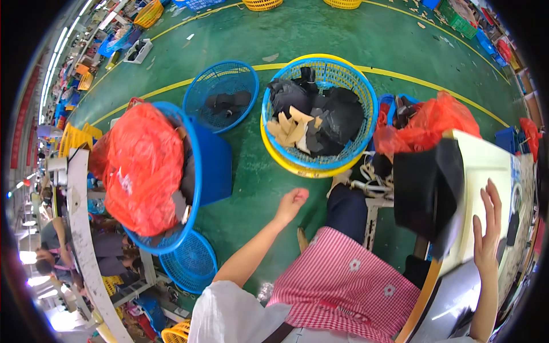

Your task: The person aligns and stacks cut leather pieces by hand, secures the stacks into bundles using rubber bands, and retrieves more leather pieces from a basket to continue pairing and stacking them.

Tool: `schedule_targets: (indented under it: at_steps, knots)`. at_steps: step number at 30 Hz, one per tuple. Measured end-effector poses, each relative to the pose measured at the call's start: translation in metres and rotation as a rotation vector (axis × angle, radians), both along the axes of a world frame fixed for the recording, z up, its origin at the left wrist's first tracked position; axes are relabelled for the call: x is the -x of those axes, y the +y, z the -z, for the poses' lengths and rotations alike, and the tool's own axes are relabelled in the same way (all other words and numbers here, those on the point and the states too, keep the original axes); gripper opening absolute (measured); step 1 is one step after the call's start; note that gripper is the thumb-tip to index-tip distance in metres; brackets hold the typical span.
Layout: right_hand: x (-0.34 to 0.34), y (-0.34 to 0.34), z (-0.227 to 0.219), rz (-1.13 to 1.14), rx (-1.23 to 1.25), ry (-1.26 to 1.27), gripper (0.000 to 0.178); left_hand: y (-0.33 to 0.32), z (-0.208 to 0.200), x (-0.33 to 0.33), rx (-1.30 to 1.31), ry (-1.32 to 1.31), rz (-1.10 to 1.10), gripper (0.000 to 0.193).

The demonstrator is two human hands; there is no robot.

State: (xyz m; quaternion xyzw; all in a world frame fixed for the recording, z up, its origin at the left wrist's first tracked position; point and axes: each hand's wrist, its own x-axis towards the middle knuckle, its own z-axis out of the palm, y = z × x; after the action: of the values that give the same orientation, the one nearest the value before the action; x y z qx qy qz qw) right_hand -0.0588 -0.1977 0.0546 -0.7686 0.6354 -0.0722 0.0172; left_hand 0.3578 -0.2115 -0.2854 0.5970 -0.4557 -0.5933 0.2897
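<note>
My left hand (293, 203) hangs over the green floor in front of me, its fingers curled in with nothing showing in them. On the right, my right hand (488, 226) is raised with its fingers stretched out, holding nothing. Beside it a black sheet of material (426, 191), partly blurred, hangs at the edge of a pale machine (481, 171). Ahead of my left hand, a blue basket (370, 108) sits inside a yellow basket (297, 170). Black pieces (341, 117) and tan scraps (290, 127) lie in the blue one.
A tall blue bin (214, 163) stands left, topped with a red plastic bag (143, 171). Behind it is a blue basket (251, 103) with dark scraps; another blue basket (189, 263) stands nearer. A red bag (443, 123) lies at the right. Another person (60, 251) is at the far left.
</note>
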Motion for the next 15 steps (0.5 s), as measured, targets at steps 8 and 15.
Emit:
schedule_targets:
  at_steps: [8, 15]
  knots:
    - [0.007, -0.031, 0.033, -0.013, -0.249, 0.054, 0.061, -0.319, 0.153, 0.041, 0.567, -0.300, -0.209, 0.023]
    - [0.057, 0.000, 0.008, 0.309, -0.296, 0.208, 0.041, -0.493, 0.179, 0.068, 0.210, -1.148, -0.125, 0.070]
